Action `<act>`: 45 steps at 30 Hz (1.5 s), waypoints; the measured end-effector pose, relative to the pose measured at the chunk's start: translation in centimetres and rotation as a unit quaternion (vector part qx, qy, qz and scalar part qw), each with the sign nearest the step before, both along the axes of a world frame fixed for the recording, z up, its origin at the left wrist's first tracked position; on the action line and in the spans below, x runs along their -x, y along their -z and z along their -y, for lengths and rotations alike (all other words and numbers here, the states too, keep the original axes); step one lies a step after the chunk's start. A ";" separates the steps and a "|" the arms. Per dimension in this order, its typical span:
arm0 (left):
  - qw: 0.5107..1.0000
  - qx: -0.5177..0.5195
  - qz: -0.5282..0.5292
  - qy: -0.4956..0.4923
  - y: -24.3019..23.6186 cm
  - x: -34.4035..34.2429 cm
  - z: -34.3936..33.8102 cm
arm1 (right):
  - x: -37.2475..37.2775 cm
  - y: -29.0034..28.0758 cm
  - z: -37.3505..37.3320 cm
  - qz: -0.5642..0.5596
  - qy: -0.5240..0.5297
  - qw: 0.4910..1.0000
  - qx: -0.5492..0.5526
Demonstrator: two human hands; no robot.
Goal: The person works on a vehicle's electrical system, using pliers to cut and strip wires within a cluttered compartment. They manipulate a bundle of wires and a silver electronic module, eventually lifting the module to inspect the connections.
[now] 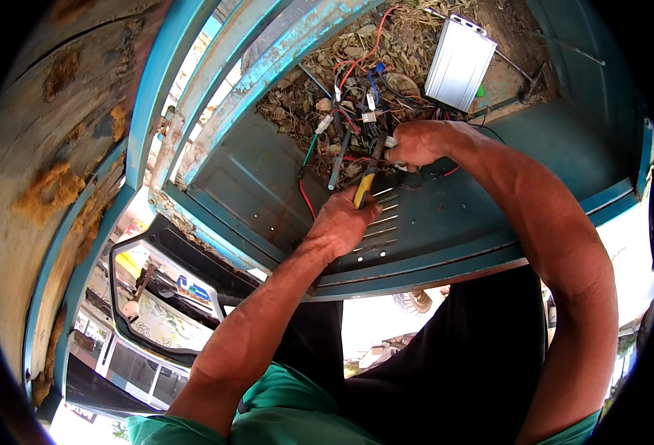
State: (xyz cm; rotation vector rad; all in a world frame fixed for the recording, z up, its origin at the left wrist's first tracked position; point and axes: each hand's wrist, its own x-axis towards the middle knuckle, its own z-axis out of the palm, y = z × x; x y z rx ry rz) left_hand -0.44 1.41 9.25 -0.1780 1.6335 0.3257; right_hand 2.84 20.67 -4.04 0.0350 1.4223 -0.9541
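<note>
My left hand (340, 222) is closed around a yellow-handled tool (365, 190) with a dark, narrow upper part; its exact kind is unclear. The tool points away from me, its far end beside my right fingers. My right hand (422, 142) is closed in a pinch on a small white plug connector (391, 142), partly hidden by the fingers. Thin black and red wires run around this hand. Just beyond both hands lies a tangle of wires (368, 100) with white and blue connectors. A green wire (310, 153) joins a white connector to the left.
A silver finned metal box (460, 63) stands at the back right, with a hammer-like tool (532, 81) beside it. Dry leaves (290, 100) cover the compartment floor. A worn blue metal frame (260, 81) borders the left, and a slotted metal panel (453, 211) lies under my hands.
</note>
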 end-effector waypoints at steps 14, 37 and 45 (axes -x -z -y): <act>0.974 -0.009 0.086 -0.207 1.3 -1.9 2.0 | -1.2 1.7 1.3 -0.003 0.145 0.989 0.035; 0.843 -0.061 0.229 -0.484 1.0 -2.8 3.3 | -1.9 1.2 1.0 -0.248 0.082 0.965 0.033; 0.754 -0.061 0.303 -0.580 0.0 -3.1 3.1 | -3.6 3.2 1.9 -0.329 0.116 0.937 0.029</act>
